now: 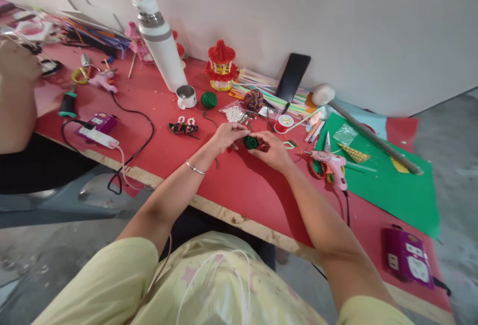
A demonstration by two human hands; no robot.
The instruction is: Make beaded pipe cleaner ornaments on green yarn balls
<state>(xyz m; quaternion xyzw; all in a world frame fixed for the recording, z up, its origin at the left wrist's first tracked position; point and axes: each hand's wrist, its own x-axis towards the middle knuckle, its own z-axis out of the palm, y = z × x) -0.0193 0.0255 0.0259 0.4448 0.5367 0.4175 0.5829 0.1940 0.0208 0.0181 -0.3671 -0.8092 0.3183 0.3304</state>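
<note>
A small dark green coil of cord (251,142), wound in a spiral, is between my two hands above the red table. My right hand (274,151) pinches it from the right, thumb below and fingers above. On its other side my left hand (228,137) is closed, its fingertips at the coil's upper left edge; what lies under these fingers is partly hidden. A dark green strand (210,120) trails on the table near a green yarn ball (208,99). Left of my hands lies a dark multicoloured braided piece with white bead loops (183,127).
Behind my hands are a bag of white beads (234,113), a multicoloured yarn ball (253,99) and a red thread spool (284,123). Rightward lie a pink glue gun (330,163), scissors and a green sheet (407,195). A white thermos (162,46) stands left; another person's arm (17,96) shows beyond.
</note>
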